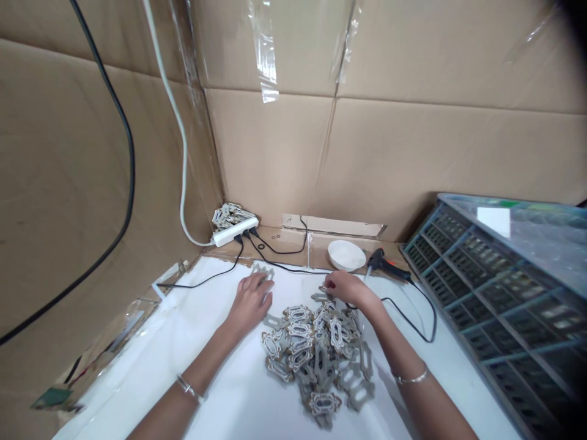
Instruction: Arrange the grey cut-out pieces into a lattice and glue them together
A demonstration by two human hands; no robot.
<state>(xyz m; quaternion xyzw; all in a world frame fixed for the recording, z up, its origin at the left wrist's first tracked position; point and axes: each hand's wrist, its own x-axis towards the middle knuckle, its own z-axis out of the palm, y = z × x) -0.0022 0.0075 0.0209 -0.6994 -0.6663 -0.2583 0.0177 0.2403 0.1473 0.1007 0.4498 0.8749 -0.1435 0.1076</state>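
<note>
A pile of ornate frame pieces is lying on the white table. Beyond the pile's left side, the left hand is resting loosely spread over some grey pieces. At its far edge, the right hand is curling narrowly at a piece; I cannot tell whether it is gripping. A bowl is standing beyond the pile.

Both arms reach forward, hands well apart.
</note>
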